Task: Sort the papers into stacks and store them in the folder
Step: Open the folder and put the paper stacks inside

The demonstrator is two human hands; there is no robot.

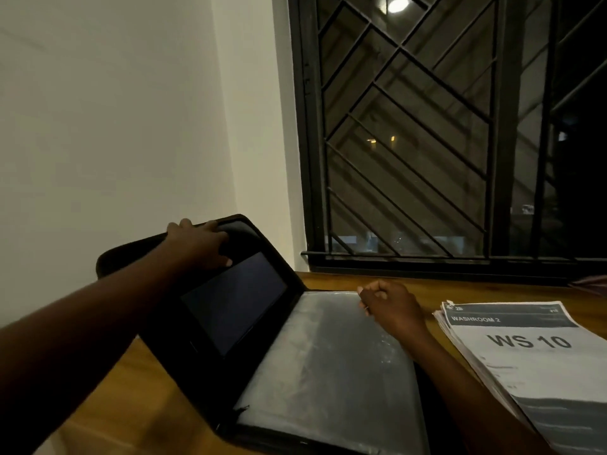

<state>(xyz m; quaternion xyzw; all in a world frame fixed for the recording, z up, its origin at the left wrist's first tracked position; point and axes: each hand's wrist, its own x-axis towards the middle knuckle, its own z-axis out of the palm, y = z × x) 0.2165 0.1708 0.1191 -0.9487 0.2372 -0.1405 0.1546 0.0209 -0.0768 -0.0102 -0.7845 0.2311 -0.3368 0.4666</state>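
We held the black zippered folder (230, 307) open on the wooden desk (138, 389), our left hand (197, 246) gripping its raised cover with curled fingers. Our right hand (392, 307) rested on the grey plastic sleeve (328, 356), fingers curled; whether they pinched it, we could not tell. The stack of white printed papers (532, 356) lay just right of the folder.

The folder (210, 323) looks like matt black fabric, its inner pocket (235, 302) smooth and faintly glossy; the clear sleeve (328, 362) is shiny plastic; the worktop (138, 389) is polished wood; the paper stack (538, 362) is matt print.
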